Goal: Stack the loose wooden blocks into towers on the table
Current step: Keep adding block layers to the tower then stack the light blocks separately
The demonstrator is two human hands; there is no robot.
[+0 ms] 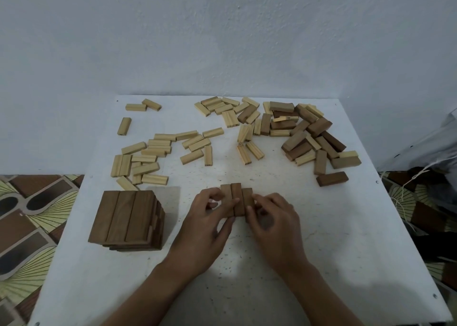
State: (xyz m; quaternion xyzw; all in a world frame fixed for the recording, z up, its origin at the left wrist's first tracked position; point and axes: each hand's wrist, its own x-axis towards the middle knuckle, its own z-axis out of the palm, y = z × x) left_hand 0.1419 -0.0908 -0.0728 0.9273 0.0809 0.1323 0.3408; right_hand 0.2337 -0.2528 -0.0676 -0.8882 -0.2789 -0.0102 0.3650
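Three dark brown blocks (pixel 236 197) lie side by side in a row on the white table (pixel 321 239), near its middle. My left hand (pixel 207 224) presses against the row's left side, fingers curled on the left block. From the other side my right hand (pixel 272 224) pinches the right block. A finished tower of dark blocks (pixel 128 220) stands at the front left, three blocks across its top. Loose pale blocks (pixel 153 155) are scattered at the back left and back middle. A mixed heap of dark and pale blocks (pixel 306 133) lies at the back right.
One dark block (pixel 332 178) lies alone right of the row. The table's back edge meets a pale wall (pixel 222 41). A patterned floor (pixel 27 222) shows on both sides, and cloth with strings (pixel 425 167) sits beyond the right edge.
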